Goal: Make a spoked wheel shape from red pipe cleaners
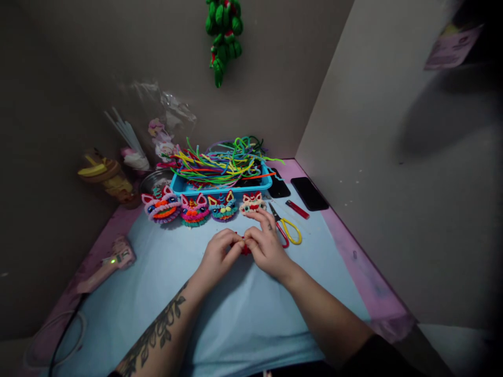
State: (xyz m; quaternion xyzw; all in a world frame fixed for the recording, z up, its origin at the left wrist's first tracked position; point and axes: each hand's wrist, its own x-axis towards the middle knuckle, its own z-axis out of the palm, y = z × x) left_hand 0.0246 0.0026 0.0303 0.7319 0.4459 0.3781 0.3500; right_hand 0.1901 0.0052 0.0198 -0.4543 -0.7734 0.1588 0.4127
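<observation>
Left hand [218,257] and right hand [268,247] together, fingers [226,240] pinched tip to tip.

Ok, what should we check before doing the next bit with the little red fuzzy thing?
1. The small red fuzzy piece is pinched between the left hand and the right hand: ok.
2. The scissors with yellow and red handles lie beside the right hand, probably within reach: ok.
3. The blue plastic tray holds coloured pipe cleaners: ok.
4. The pink glue gun lies apart at the left, green light on: ok. Whether it is hot: cannot tell.
5. The four fuzzy animal faces sit in a row, apart from both hands: ok.
</observation>
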